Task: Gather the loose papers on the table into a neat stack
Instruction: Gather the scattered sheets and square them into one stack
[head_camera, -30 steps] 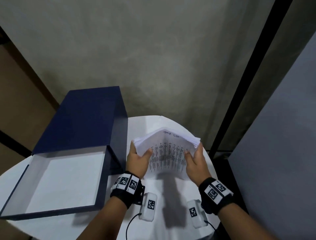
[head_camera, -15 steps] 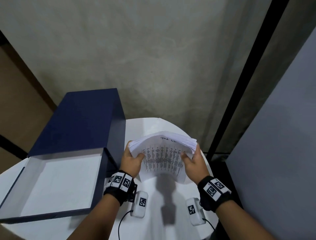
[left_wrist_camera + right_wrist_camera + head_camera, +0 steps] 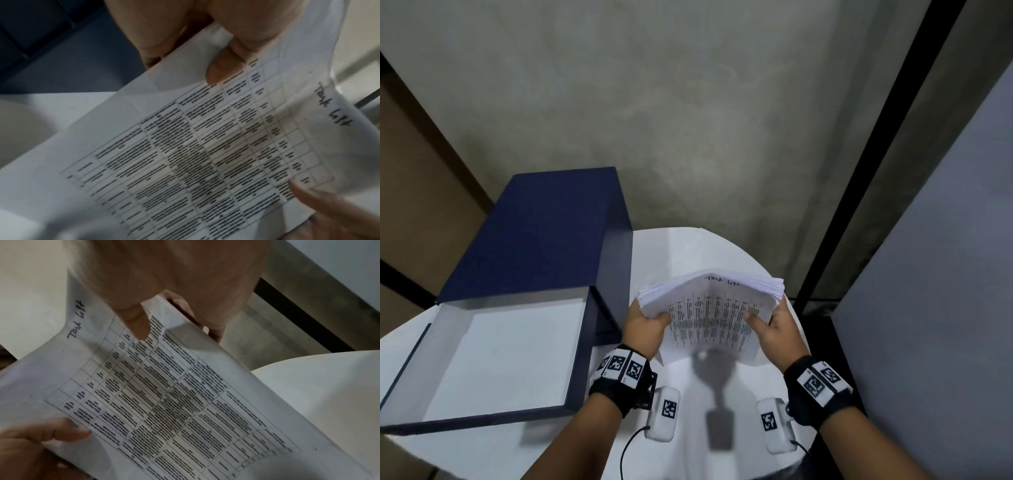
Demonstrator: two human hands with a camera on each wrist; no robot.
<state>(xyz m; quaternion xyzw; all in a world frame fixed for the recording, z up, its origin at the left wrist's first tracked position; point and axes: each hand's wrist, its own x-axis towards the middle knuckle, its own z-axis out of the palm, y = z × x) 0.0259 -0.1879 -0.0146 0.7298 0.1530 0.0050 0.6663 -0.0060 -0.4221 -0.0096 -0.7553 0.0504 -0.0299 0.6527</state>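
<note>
A thick stack of white papers (image 3: 710, 310) stands on its lower edge on the round white table (image 3: 698, 387), bowed toward me, its top sheet a printed table with handwriting at the top. My left hand (image 3: 649, 325) grips the stack's left edge, thumb on the front sheet. My right hand (image 3: 774, 325) grips the right edge the same way. In the left wrist view my left hand's thumb (image 3: 224, 68) presses the printed sheet (image 3: 195, 154). In the right wrist view my right hand's thumb (image 3: 139, 324) lies on the sheet (image 3: 164, 402), with fingers behind the edge.
An open dark blue box (image 3: 493, 353) with a white inside lies on the table's left, its lid (image 3: 541, 233) raised behind it. A grey wall rises behind the table. A black post (image 3: 859, 171) and a grey panel (image 3: 945, 274) stand at the right.
The stack has stayed gripped in both hands and has tilted a little further upright, its top edges fanned. My hands have shifted only slightly.
</note>
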